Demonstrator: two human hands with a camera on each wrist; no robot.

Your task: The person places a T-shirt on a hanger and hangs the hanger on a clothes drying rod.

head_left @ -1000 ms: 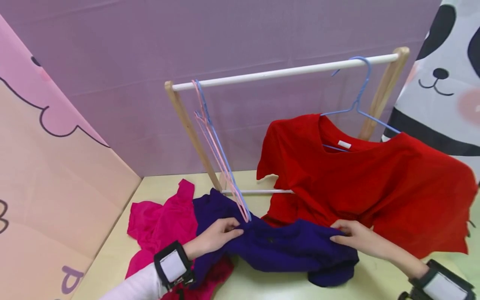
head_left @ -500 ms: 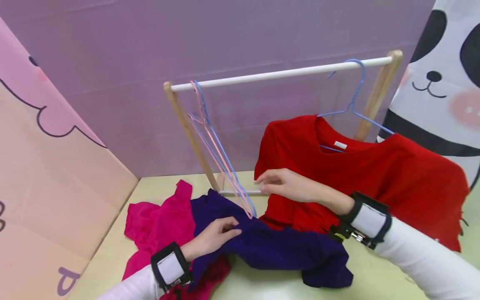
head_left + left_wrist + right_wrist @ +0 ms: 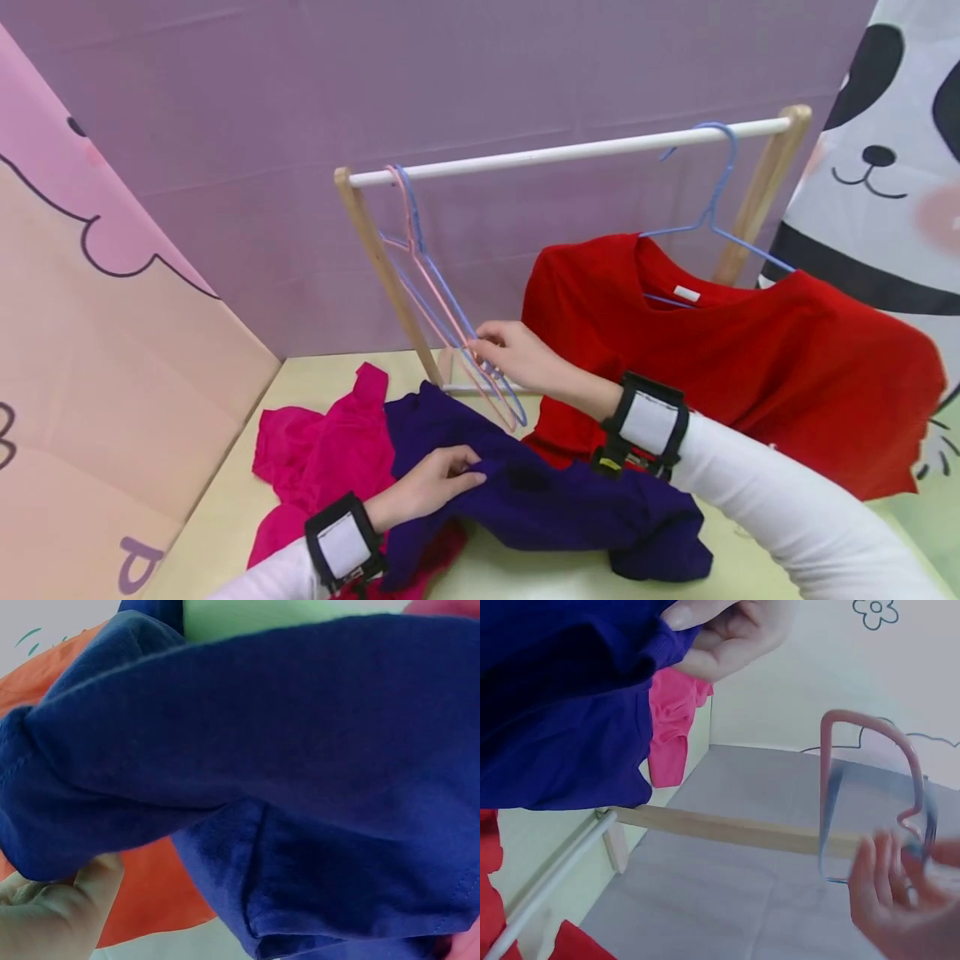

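Observation:
In the head view a dark blue shirt (image 3: 555, 517) lies bunched at the front of the table. My left hand (image 3: 431, 489) pinches its edge between thumb and fingers; the right wrist view also shows this grip on the cloth (image 3: 577, 742). My right hand (image 3: 521, 360) is up at the left end of the rack, thumb and fingers round the side of a blue hanger (image 3: 422, 240). Close against it hangs a pink hanger (image 3: 410, 221). Motion blurs the right fingers (image 3: 881, 877) in the right wrist view, so whether they hold both hangers is unclear.
A wooden clothes rack with a white rail (image 3: 585, 152) stands behind. At its right end a red shirt (image 3: 720, 367) hangs on another hanger (image 3: 723, 179). Bright pink clothing (image 3: 322, 454) lies left of the blue shirt, partly under it. A fabric wall (image 3: 487, 75) closes the back.
My right hand has let go of the blue shirt's right side and moved up and left to the hangers. Their lower ends have swung slightly right. The left hand keeps its grip.

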